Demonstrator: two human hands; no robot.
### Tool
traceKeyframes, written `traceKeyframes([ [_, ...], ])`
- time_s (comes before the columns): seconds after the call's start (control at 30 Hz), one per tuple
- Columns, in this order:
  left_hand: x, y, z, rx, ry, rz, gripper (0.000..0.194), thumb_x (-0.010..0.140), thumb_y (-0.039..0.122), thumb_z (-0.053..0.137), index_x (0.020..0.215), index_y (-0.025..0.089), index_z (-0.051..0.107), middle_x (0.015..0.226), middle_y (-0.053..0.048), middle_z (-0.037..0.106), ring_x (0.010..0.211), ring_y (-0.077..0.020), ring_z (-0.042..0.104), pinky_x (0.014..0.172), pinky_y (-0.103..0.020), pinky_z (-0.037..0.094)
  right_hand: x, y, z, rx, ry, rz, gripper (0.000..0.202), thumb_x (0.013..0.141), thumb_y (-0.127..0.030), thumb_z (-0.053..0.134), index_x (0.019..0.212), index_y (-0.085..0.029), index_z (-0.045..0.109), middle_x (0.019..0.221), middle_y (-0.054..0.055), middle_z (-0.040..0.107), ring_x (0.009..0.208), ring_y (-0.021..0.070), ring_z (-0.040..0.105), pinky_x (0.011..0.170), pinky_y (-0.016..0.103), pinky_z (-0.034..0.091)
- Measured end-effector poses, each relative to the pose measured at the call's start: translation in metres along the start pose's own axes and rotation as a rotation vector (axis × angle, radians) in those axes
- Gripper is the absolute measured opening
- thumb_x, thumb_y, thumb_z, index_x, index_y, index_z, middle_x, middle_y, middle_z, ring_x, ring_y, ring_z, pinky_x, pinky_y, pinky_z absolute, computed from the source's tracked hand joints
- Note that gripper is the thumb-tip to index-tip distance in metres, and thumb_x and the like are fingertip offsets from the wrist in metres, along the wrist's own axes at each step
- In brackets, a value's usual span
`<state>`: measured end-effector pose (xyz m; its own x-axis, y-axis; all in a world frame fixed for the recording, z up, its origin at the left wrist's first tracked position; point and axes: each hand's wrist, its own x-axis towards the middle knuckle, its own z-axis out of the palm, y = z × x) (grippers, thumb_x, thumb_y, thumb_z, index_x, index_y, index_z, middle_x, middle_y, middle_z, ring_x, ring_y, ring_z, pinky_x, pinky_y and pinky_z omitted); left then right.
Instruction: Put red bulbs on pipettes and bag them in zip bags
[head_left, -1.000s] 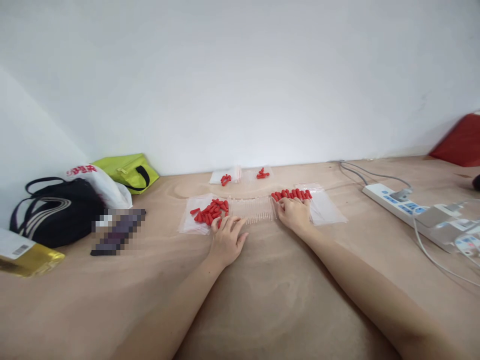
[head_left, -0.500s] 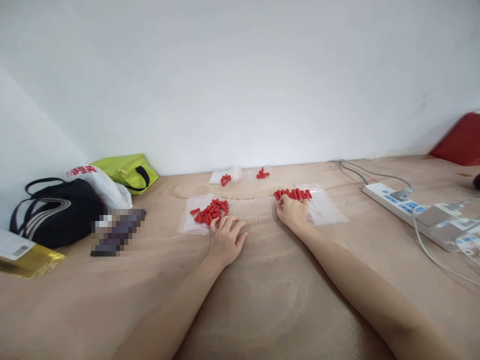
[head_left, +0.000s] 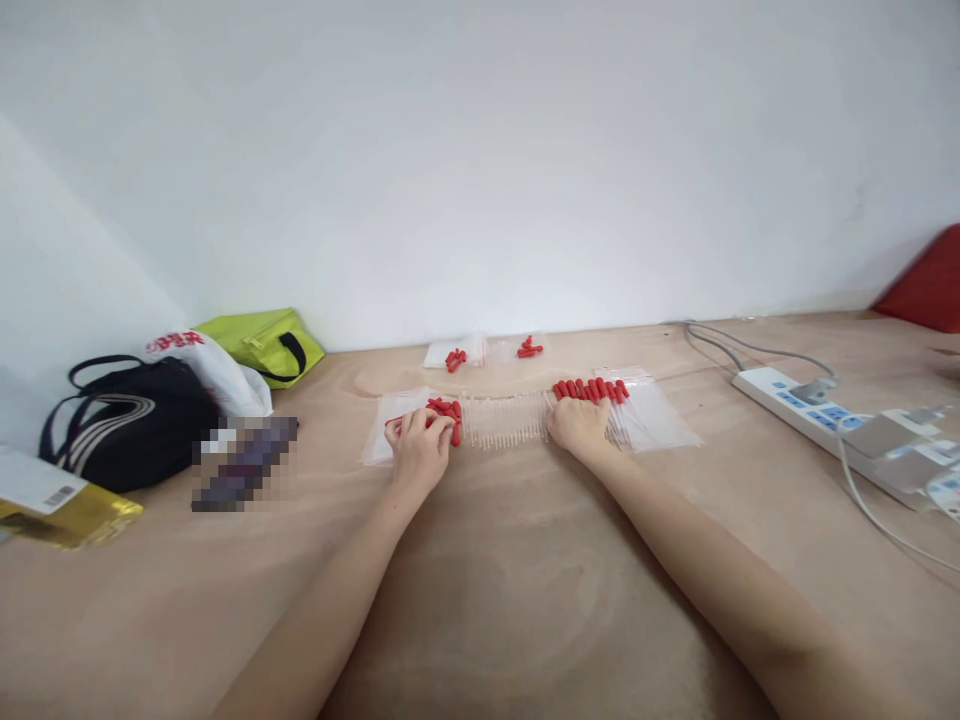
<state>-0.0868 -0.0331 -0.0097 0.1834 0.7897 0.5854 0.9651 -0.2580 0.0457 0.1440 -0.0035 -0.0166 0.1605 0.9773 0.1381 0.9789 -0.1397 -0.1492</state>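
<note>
A pale wall is standing behind a brown table. The person's left forearm is stretching forward and inward from the bottom edge; the right forearm is slanting inward from the lower right corner. A black bag is lying far left beside a green bag, and a power strip is lying on the right.

Both hands are resting low, backs upward. The left hand is covering part of a clear packet, while the right hand is sitting beside another packet. Between the hands, thin clear tubes are lying side by side in a row, pointing away from the person.

Loose red pieces are lying on the left packet; more are lining up just beyond the right hand, at the tubes' far ends. The left fingers are arching over the loose pieces, thumb near; whether they are pinching one is unclear. The right fingers are curling against the row's right end, their tips hidden, so their grip is impossible to tell.
</note>
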Motion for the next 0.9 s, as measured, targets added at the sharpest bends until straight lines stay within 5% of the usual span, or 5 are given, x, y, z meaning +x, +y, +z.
traceKeyframes([
  [0.3,0.040,-0.015,0.007,0.056,-0.274,0.318,0.021,0.076,0.008,0.049,0.068,0.022,0.062,0.083,-0.003,0.058,0.089,-0.0211,0.046,0.087,-0.045,0.021,-0.017,0.015,0.006,0.069,0.345,-0.168,0.025,0.080,-0.027,0.036,0.076,-0.012,0.055,0.072,0.010,0.062,0.074,0.0221,0.053,0.073,0.035,0.020],
  [0.53,0.047,-0.020,0.013,0.014,-0.262,0.360,0.017,0.078,0.012,0.051,0.065,0.020,0.059,0.081,-0.003,0.059,0.087,-0.0214,0.049,0.084,-0.044,0.027,-0.045,0.030,0.018,0.229,0.470,-0.448,0.021,0.086,-0.025,0.031,0.076,-0.015,0.046,0.070,0.005,0.058,0.063,0.0157,0.050,0.073,0.033,0.023],
  [0.73,0.023,-0.004,0.002,-0.340,0.006,0.231,0.011,0.082,0.014,0.042,0.083,0.017,0.053,0.085,-0.005,0.058,0.083,-0.0191,0.051,0.076,-0.033,0.039,-0.050,0.038,0.024,0.485,0.371,-0.617,0.014,0.086,-0.021,0.032,0.087,-0.016,0.045,0.076,0.006,0.057,0.070,0.0168,0.052,0.071,0.031,0.032],
  [0.9,-0.016,0.026,-0.001,-0.440,-0.041,0.294,0.009,0.084,0.017,0.041,0.086,0.017,0.050,0.080,-0.004,0.059,0.078,-0.0183,0.052,0.078,-0.035,0.038,-0.056,0.033,0.019,0.525,0.321,-0.748,0.033,0.082,-0.009,0.033,0.113,-0.016,0.044,0.088,0.007,0.059,0.078,0.0165,0.052,0.076,0.032,0.033],
])
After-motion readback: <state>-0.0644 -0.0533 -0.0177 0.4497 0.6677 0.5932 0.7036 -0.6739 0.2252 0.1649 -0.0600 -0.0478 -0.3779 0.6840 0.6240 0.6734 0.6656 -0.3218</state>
